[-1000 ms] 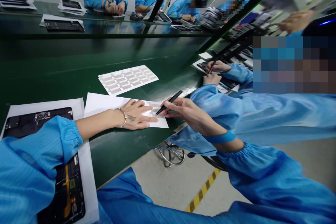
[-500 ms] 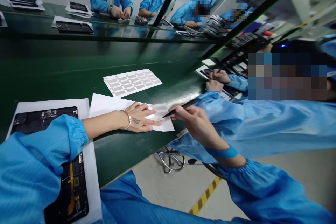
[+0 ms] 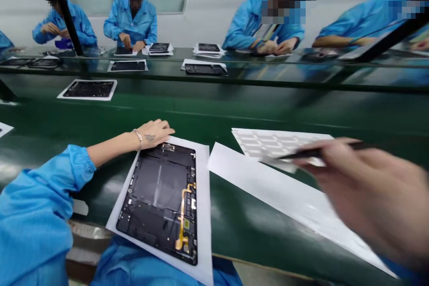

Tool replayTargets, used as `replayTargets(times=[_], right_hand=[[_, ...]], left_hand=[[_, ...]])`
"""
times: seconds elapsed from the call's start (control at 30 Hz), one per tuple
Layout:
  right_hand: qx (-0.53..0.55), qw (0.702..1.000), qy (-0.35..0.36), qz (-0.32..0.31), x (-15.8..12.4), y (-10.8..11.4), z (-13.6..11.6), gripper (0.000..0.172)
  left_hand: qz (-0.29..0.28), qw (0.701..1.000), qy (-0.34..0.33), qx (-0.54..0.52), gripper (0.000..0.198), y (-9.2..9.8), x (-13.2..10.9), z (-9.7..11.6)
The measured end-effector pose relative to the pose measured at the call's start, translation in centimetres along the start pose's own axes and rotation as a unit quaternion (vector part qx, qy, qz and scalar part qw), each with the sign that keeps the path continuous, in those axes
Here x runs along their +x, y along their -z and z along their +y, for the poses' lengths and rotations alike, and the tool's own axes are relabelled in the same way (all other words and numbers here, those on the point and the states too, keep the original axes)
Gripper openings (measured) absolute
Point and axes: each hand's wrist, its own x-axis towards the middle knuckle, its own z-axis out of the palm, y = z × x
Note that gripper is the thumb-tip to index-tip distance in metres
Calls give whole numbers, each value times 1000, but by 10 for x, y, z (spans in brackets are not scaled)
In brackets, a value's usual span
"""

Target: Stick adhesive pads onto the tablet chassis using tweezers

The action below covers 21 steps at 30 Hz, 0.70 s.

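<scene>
My left hand (image 3: 154, 134) is at the far left corner of an opened black tablet housing (image 3: 161, 196), its fingers curled at the edge and thumb hidden. The housing lies on white paper (image 3: 203, 232) in front of me, with an orange flex cable (image 3: 182, 221) along its right side. Blurred by motion, my right hand (image 3: 365, 183) pinches black tweezers (image 3: 301, 154) pointing left. A pale, smeared piece (image 3: 268, 160) shows at their tip; whether it is gripped is hard to see. Behind the tip lies a sheet of grey labels (image 3: 261, 143).
A long white paper strip (image 3: 268, 183) runs below my right hand. Another tablet housing (image 3: 89, 89) lies on paper at the far left. Across the bench, several co-workers in blue sit by a raised shelf (image 3: 284, 71) with more housings.
The view has swung left. My left hand has moved from the white strip to the tablet housing's far corner. My right hand has lifted off the strip with the tweezers.
</scene>
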Motion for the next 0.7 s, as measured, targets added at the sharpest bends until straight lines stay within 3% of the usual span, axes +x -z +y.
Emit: replayTargets(times=[0.07, 0.13, 0.23, 0.3, 0.4, 0.5, 0.7], right_hand=[[87, 989, -113, 35, 25, -50, -15, 26], [118, 980, -161, -1, 48, -92, -22, 35], [117, 970, -205, -48, 69, -128, -11, 45], [116, 965, -228, -56, 73, -137, 2, 48], [132, 959, -249, -38, 69, -140, 17, 49], [144, 956, -256, -14, 62, -140, 21, 46], [143, 962, -232, 25, 56, -137, 16, 41]], left_hand=[[-3, 1000, 1, 13, 28, -8, -13, -8], [8, 1000, 1, 23, 26, -15, -20, -2], [27, 999, 13, 33, 23, -19, -26, 11], [53, 998, 8, 44, 24, -19, -31, 16], [89, 993, -56, 45, 25, -19, -35, 15], [86, 990, -108, -8, 26, -21, -34, 10], [70, 995, -73, -17, 28, -24, -38, 15]])
